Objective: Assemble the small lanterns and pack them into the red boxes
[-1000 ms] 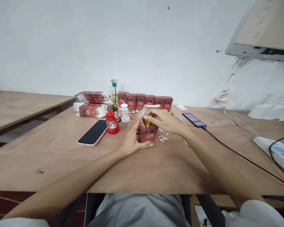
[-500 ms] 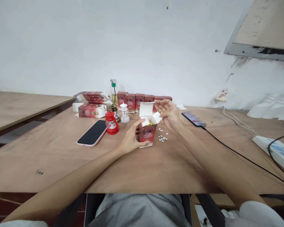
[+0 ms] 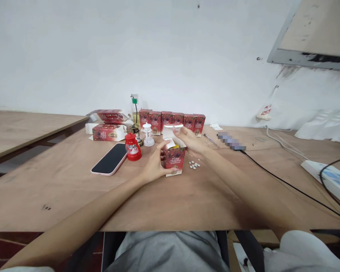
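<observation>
A small red printed box (image 3: 174, 160) stands upright on the wooden table (image 3: 170, 196), its white top flaps open and something gold showing inside. My left hand (image 3: 154, 166) is wrapped around the box's left side and holds it steady. My right hand (image 3: 188, 140) reaches over the box's top right, fingers pinching the white lid flap (image 3: 170, 130). A red toy lantern (image 3: 132, 147) and a white toy lantern (image 3: 148, 135) stand just left of the box.
A row of several closed red boxes (image 3: 172, 120) lines the back, with flat red boxes (image 3: 109, 131) at their left. A pink-cased phone (image 3: 110, 159) lies left, another phone (image 3: 231, 141) with a black cable right. Small coin cells (image 3: 194, 165) lie beside the box. A power strip (image 3: 327, 179) sits far right.
My right hand lifted off the gold thing in the box, then came back down onto the white lid flap. The left hand kept its hold on the box.
</observation>
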A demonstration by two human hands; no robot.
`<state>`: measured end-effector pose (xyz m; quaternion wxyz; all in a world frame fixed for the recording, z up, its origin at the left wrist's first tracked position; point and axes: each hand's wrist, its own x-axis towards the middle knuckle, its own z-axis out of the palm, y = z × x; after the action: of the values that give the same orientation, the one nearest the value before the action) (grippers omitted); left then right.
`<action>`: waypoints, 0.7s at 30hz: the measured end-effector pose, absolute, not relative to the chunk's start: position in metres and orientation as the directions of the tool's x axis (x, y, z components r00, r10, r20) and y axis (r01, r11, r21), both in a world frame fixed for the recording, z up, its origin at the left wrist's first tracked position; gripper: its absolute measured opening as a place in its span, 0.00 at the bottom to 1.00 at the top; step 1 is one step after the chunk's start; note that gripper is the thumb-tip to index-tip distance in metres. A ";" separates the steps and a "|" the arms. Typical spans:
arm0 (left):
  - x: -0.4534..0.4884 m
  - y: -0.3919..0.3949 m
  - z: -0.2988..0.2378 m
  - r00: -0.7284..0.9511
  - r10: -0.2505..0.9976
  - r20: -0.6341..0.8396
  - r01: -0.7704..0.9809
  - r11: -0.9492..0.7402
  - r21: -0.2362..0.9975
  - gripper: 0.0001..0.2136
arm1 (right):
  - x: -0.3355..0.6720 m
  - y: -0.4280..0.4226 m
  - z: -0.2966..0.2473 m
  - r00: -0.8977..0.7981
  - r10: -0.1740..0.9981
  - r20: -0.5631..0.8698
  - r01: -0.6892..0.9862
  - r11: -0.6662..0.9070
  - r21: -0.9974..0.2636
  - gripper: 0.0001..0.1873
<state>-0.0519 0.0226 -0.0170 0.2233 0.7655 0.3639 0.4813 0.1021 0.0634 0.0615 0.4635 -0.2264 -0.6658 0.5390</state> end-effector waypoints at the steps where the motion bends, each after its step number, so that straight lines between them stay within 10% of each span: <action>1: -0.052 0.022 -0.017 0.279 0.770 0.574 0.340 -0.638 0.691 0.42 | 0.103 0.065 0.062 -0.445 0.809 0.384 -0.213 0.321 -0.923 0.27; 21: -0.049 0.021 -0.023 0.297 0.773 0.560 0.293 -0.632 0.717 0.50 | 0.127 0.058 0.059 -0.677 0.542 0.498 -0.007 0.672 -0.741 0.21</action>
<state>-0.0490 0.0208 -0.0232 0.2502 0.7653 0.3483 0.4800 0.1272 0.0585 0.0588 0.3687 -0.1597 -0.8367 0.3722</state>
